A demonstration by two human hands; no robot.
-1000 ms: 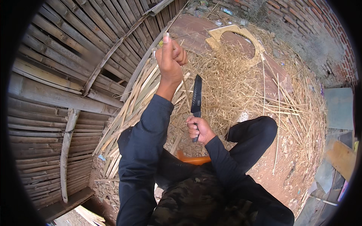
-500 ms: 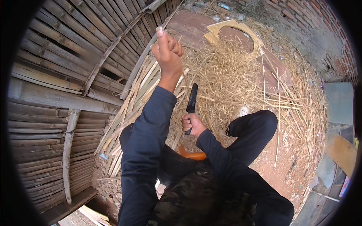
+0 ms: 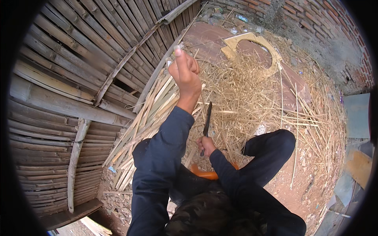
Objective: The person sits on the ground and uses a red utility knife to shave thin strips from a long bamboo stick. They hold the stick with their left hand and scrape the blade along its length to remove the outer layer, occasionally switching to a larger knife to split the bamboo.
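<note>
My left hand (image 3: 186, 72) is raised, fingers curled and thumb up, closed on what looks like a thin bamboo strip (image 3: 202, 87), mostly hidden by the fist. Lower down, my right hand (image 3: 207, 145) grips the handle of a knife (image 3: 207, 121). Its black blade points away from me and shows nearly edge-on. Beneath both hands lies a heap of pale shavings (image 3: 232, 90). Long split bamboo strips (image 3: 143, 112) lie in a bundle to the left of my left forearm.
A slatted bamboo wall (image 3: 90, 47) rises on the left, and a brick wall (image 3: 323, 31) stands at the far right. A yellowish board with a round cutout (image 3: 232, 41) lies beyond the shavings. An orange object (image 3: 206, 174) sits by my legs.
My right hand has come down nearer my body with the knife, whose blade has turned from its flat side to nearly edge-on. My left hand stays raised and closed; the whole view has shifted slightly.
</note>
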